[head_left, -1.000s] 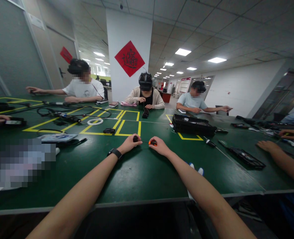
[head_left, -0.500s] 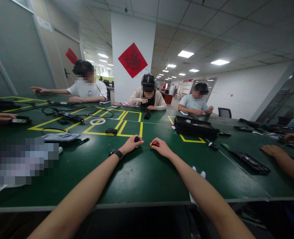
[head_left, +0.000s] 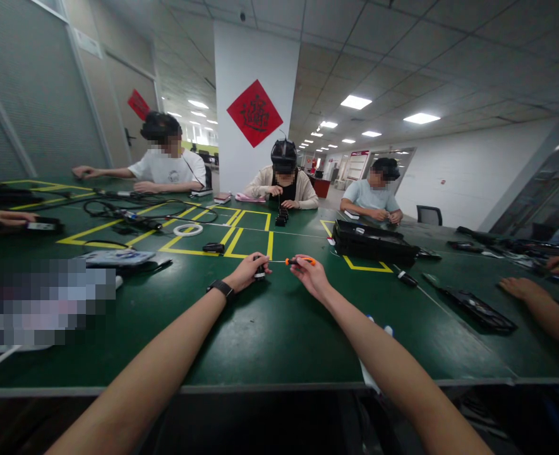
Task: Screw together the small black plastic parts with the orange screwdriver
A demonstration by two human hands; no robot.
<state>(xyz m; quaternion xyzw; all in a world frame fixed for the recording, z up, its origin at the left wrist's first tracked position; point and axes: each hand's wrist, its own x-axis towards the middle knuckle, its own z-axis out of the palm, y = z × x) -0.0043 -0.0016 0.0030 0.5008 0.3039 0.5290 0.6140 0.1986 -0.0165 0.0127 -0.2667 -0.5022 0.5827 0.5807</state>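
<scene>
A: Where do your hands stand right now?

B: Both are out over the far middle of the green worktop [head_left: 270, 328], close to each other but not touching. Your left hand [head_left: 247, 273] is pinched shut on a small black part [head_left: 260, 272], resting it on the worktop. Your right hand [head_left: 311, 275] is closed around the orange handle of a small screwdriver [head_left: 294, 261], lifted a little off the surface.

A: And the tool itself?

B: Its thin shaft runs level from your right hand leftward to the black part, with the tip at or in it; whether it is seated is too small to tell.

A: So which step are you in?

B: By my reading, you are driving or loosening a fastener in that part. The next move calls for you to keep the left-hand pinch firm so the part cannot spin, hold the shaft in line with it, and turn the handle with your fingertips without pushing sideways.

A: Anything close by to mind?

B: A black case [head_left: 371, 243] sits to the far right, and a white ring [head_left: 187, 230] lies far left inside the yellow tape lines [head_left: 234, 243]. Other people's hands are well apart from yours.
</scene>
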